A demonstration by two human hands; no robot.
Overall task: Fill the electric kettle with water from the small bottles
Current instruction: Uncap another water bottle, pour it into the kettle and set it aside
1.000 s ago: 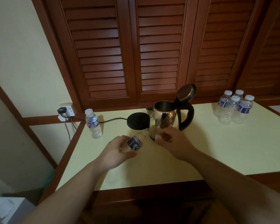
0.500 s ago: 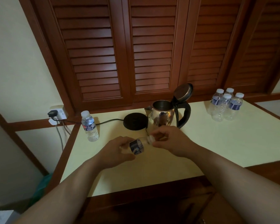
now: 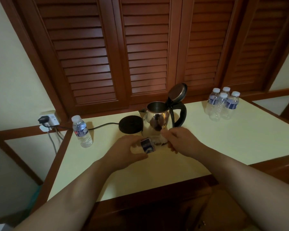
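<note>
Both hands meet over the pale table (image 3: 207,147) just in front of the steel kettle (image 3: 158,120): the left hand (image 3: 125,151) grips a small bottle (image 3: 148,145) round its body, and the right hand (image 3: 178,141) has its fingers curled at the neck end, the cap itself hidden. That bottle lies nearly level, long axis running left to right, neck pointing right toward the right hand. Behind it the kettle stands upright off its black base (image 3: 131,124), lid (image 3: 177,92) tipped open, spout pointing left.
</note>
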